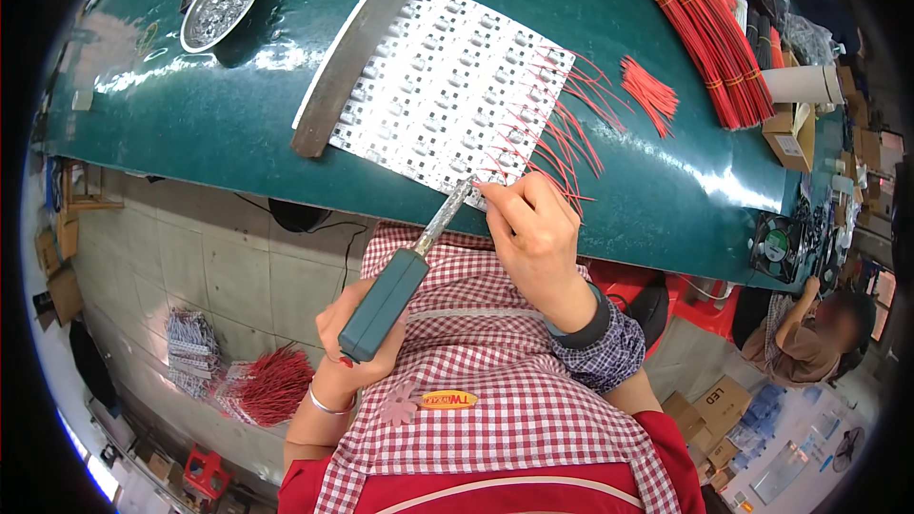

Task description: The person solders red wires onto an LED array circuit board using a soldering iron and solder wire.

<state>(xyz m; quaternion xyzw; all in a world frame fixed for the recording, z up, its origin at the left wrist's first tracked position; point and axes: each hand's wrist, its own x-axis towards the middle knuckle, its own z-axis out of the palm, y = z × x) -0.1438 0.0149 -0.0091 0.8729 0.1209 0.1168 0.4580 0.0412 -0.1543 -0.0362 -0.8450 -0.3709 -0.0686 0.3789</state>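
Note:
My left hand [379,364] is closed around the green handle of a soldering iron [386,305]. Its metal shaft slants up and right, with the tip at the near edge of a white circuit board sheet [419,105]. Thumb and forefinger of my right hand [536,228] pinch the end of a thin red wire beside that tip. Along the sheet's right side, several red wires [562,138] are attached and trail off over the table. A dark flat bar [354,67] lies across the sheet's left edge.
On the green table [190,124] are a metal bowl [221,8], a small pile of red wires [649,95] and tied red wire bundles [705,38]. A small fan [776,246] stands at the right end. Another person [804,333] sits at right. Wire-laden bundles [267,385] lie on the floor at left.

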